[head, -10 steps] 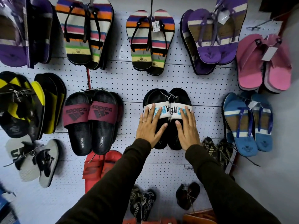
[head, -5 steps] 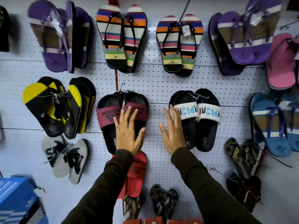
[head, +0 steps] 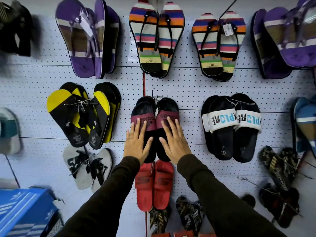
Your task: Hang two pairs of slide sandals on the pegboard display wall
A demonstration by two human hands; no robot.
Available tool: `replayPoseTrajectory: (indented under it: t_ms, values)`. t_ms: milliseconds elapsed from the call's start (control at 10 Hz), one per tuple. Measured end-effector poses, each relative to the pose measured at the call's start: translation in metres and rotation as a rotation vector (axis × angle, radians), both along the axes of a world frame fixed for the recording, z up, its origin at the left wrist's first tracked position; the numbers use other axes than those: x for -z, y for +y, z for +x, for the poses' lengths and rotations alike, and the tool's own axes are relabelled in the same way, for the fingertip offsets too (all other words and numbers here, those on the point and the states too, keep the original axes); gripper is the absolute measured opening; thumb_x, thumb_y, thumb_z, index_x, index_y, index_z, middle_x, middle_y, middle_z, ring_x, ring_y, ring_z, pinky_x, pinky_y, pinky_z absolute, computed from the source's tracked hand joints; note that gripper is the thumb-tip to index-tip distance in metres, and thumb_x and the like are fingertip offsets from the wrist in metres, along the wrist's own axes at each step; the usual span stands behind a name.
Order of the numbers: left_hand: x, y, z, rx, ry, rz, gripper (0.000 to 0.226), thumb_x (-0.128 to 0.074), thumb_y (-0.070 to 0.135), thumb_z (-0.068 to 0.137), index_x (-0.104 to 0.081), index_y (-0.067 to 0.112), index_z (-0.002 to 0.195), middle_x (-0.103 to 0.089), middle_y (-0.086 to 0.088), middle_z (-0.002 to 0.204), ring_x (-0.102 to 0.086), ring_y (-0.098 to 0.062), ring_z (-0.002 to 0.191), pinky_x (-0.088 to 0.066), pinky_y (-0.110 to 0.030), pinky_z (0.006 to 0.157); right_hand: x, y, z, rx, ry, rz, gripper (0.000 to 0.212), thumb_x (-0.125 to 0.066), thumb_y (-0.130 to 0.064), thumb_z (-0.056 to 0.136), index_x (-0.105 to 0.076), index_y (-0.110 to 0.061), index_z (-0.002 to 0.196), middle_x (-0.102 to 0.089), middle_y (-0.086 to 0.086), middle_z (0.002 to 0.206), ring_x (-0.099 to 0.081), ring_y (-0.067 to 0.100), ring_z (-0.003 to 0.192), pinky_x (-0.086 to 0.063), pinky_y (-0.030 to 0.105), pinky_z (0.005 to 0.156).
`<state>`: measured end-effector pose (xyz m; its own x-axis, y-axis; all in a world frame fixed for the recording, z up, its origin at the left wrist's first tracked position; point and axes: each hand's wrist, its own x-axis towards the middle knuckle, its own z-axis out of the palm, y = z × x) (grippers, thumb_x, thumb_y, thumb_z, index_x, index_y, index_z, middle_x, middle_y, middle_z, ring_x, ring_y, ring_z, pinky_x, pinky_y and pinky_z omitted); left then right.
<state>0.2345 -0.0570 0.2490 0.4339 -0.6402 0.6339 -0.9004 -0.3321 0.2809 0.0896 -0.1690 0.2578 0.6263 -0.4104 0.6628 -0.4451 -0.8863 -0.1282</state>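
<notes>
A black pair of slides with maroon straps (head: 154, 109) hangs on the white pegboard wall (head: 188, 86) at the centre. My left hand (head: 137, 142) lies flat on the left slide, fingers spread up to the strap. My right hand (head: 174, 141) lies flat on the right slide in the same way. Neither hand grips anything. To the right hangs a black pair of slides with white lettered straps (head: 230, 125), untouched.
Many other pairs hang around: striped flip-flops (head: 156, 40) above, red slides (head: 153, 183) below, yellow-black sandals (head: 82, 113) at left, purple pairs (head: 87, 38) at top. A blue shoebox (head: 25, 212) sits at the lower left.
Both hands moved left from the white-strapped pair to the maroon-strapped pair and now rest flat on it. The view has shifted left with them.
</notes>
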Motion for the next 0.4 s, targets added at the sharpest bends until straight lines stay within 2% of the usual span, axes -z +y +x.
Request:
replayPoseTrajectory:
  t_ms: [200,300,400]
  values:
    - [0.005,-0.002,0.008,-0.015,-0.037,0.034,0.070,-0.028,0.055,0.094,-0.007,0.029,0.156,0.002,0.003,0.166,0.003,-0.021,0.154,-0.008,-0.043,0.125,0.001,0.001,0.001,0.026,0.045,0.033,0.068,-0.030,-0.052,0.101,-0.013,-0.024,0.160,-0.003,0.001,0.170,0.004,0.027,0.157,-0.018,0.049,0.126]
    - [0.003,0.001,0.006,-0.022,-0.044,0.017,0.069,-0.027,0.056,0.094,-0.009,0.029,0.156,-0.001,0.002,0.166,0.000,-0.021,0.154,-0.007,-0.043,0.125,-0.013,0.016,-0.007,-0.054,0.009,0.097,0.066,-0.034,-0.050,0.101,-0.017,-0.024,0.160,-0.005,0.000,0.169,0.000,0.025,0.158,-0.020,0.048,0.126]
    - [-0.009,0.004,-0.005,-0.024,-0.043,-0.063,0.068,-0.029,0.054,0.095,-0.014,0.028,0.155,-0.006,0.001,0.165,-0.002,-0.022,0.154,-0.005,-0.044,0.125,-0.054,0.025,-0.043,-0.180,-0.295,0.200,0.062,-0.036,-0.050,0.100,-0.022,-0.029,0.157,-0.014,-0.002,0.166,-0.014,0.019,0.155,-0.026,0.049,0.124]
